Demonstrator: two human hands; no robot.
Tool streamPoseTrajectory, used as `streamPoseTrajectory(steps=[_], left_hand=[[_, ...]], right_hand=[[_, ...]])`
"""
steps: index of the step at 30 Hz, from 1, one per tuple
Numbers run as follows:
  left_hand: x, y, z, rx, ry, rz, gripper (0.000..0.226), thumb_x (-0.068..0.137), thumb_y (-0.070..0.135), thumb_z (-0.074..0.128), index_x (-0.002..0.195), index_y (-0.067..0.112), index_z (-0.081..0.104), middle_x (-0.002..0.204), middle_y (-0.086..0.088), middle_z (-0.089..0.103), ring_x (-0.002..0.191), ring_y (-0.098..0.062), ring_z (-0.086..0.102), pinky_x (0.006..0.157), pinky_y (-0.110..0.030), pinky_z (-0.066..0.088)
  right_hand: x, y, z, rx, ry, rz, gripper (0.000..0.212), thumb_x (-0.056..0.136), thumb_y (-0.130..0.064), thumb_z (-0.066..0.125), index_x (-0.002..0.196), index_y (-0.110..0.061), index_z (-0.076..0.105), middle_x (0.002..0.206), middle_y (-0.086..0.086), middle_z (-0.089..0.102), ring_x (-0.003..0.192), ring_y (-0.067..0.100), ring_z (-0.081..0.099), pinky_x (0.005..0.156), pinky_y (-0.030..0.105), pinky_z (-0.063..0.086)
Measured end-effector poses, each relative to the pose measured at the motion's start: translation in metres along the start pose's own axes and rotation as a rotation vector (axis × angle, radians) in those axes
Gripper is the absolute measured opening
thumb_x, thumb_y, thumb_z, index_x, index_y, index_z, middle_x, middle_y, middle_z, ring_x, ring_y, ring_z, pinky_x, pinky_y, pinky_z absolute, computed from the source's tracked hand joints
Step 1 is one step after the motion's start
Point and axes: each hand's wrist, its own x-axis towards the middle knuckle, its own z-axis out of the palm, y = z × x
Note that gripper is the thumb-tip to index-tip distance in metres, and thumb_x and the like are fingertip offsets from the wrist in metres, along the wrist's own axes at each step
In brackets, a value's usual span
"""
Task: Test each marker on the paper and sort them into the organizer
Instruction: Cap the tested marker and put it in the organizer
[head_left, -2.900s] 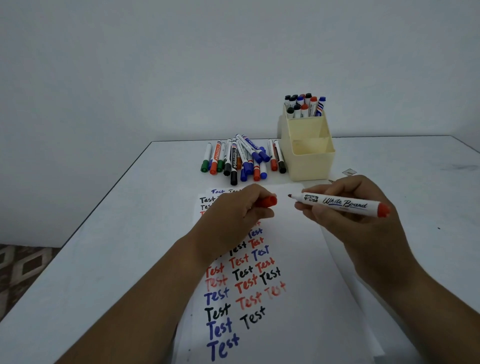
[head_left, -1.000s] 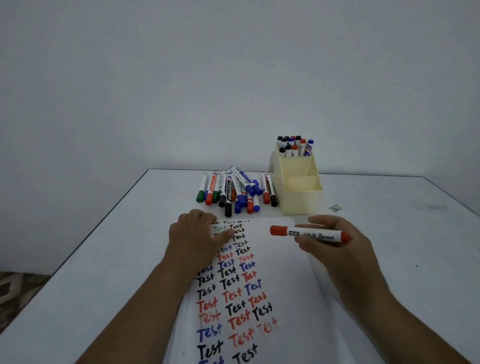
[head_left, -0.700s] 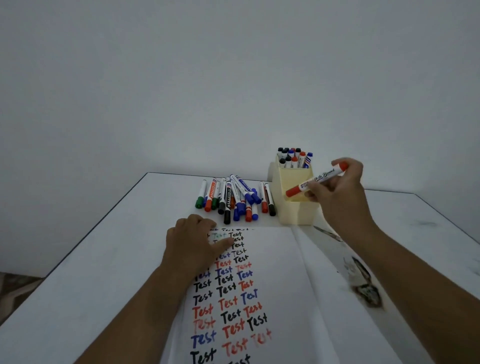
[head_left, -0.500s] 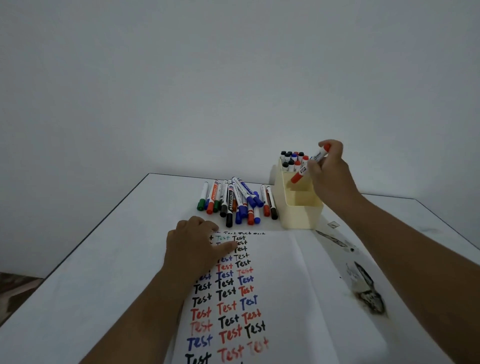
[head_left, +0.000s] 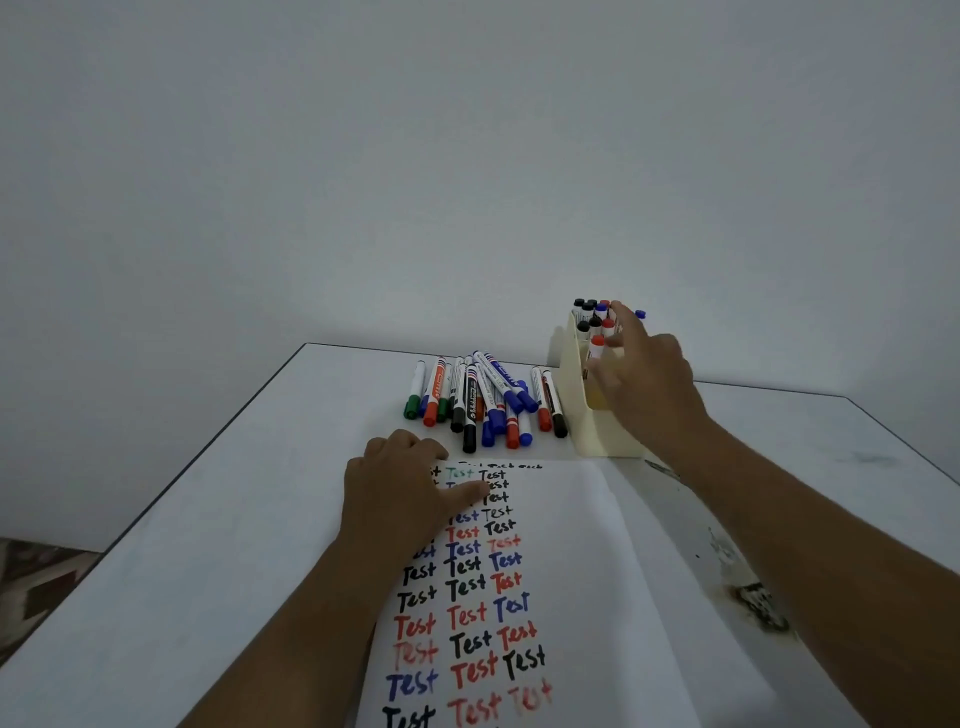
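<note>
A white paper (head_left: 576, 540) covered with rows of the word "Test" in black, red, blue and green lies in front of me. My left hand (head_left: 400, 491) rests flat on its top left corner. A cream organizer (head_left: 597, 439) stands beyond the paper at the right, with several capped markers (head_left: 589, 312) upright in its back compartment. My right hand (head_left: 641, 384) hovers over the organizer with fingers spread and holds nothing. A red-capped marker (head_left: 597, 347) stands in the organizer right beside those fingers. A pile of loose markers (head_left: 483, 400) lies left of the organizer.
The white table's left edge (head_left: 208, 441) runs diagonally, with patterned floor (head_left: 31, 582) below it. A dark smudge (head_left: 758, 610) marks the table right of the paper. A plain wall rises behind the table.
My right hand capped the red marker, carried it up to the organizer and let it go inside. My left hand dropped onto the paper and stayed there. The camera tilted up.
</note>
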Motion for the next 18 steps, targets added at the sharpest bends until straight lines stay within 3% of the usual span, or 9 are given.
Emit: streamPoseTrajectory(steps=[2, 3, 6, 9, 12, 18], left_hand=[[0.000, 0.000, 0.000, -0.004, -0.002, -0.007, 0.080, 0.069, 0.091, 0.048, 0.127, 0.037, 0.059, 0.131, 0.010, 0.054, 0.122, -0.014, 0.045, 0.100, -0.036, 0.039], [0.001, 0.000, 0.000, -0.007, -0.003, -0.009, 0.080, 0.069, 0.091, 0.048, 0.127, 0.037, 0.059, 0.131, 0.010, 0.054, 0.121, -0.013, 0.045, 0.100, -0.036, 0.039], [-0.001, 0.002, -0.001, -0.004, 0.003, -0.012, 0.079, 0.071, 0.091, 0.047, 0.127, 0.037, 0.059, 0.132, 0.010, 0.054, 0.122, -0.013, 0.045, 0.099, -0.036, 0.038], [-0.001, 0.003, -0.002, 0.000, -0.001, -0.016, 0.077, 0.074, 0.088, 0.047, 0.128, 0.036, 0.058, 0.132, 0.010, 0.054, 0.122, -0.013, 0.046, 0.098, -0.036, 0.037], [0.000, 0.002, 0.000, -0.014, -0.005, -0.018, 0.065, 0.078, 0.084, 0.048, 0.124, 0.038, 0.060, 0.131, 0.011, 0.054, 0.121, -0.013, 0.046, 0.098, -0.037, 0.037], [-0.003, -0.001, -0.001, -0.129, 0.008, -0.062, 0.046, 0.088, 0.066, 0.057, 0.125, 0.039, 0.061, 0.135, 0.012, 0.052, 0.123, -0.010, 0.046, 0.104, -0.035, 0.036]], right_hand=[[-0.029, -0.012, -0.004, 0.000, 0.098, -0.084, 0.061, 0.094, -0.032, 0.061, 0.150, -0.028, 0.037, 0.129, 0.000, 0.060, 0.121, 0.031, 0.047, 0.099, 0.049, 0.044], [-0.048, -0.018, -0.003, 0.003, 0.061, -0.144, 0.062, 0.093, -0.034, 0.062, 0.150, -0.028, 0.037, 0.140, -0.001, 0.054, 0.131, 0.028, 0.042, 0.104, 0.049, 0.041], [-0.101, -0.024, 0.010, -0.154, -0.293, -0.348, 0.073, 0.095, -0.062, 0.049, 0.156, -0.037, 0.020, 0.167, -0.003, 0.012, 0.154, 0.020, 0.006, 0.122, 0.055, 0.022], [-0.127, -0.020, 0.024, -0.289, -0.568, -0.296, 0.087, 0.083, -0.091, 0.017, 0.155, -0.049, -0.005, 0.161, -0.011, -0.033, 0.146, 0.016, -0.036, 0.119, 0.063, -0.012], [-0.136, -0.018, 0.027, -0.283, -0.653, -0.222, 0.099, 0.071, -0.100, 0.006, 0.152, -0.050, -0.019, 0.156, -0.012, -0.040, 0.143, 0.016, -0.040, 0.115, 0.065, -0.018], [-0.135, -0.015, 0.032, -0.301, -0.754, -0.202, 0.105, 0.064, -0.104, 0.004, 0.151, -0.051, -0.021, 0.164, -0.009, -0.026, 0.152, 0.022, -0.023, 0.116, 0.067, -0.014]])
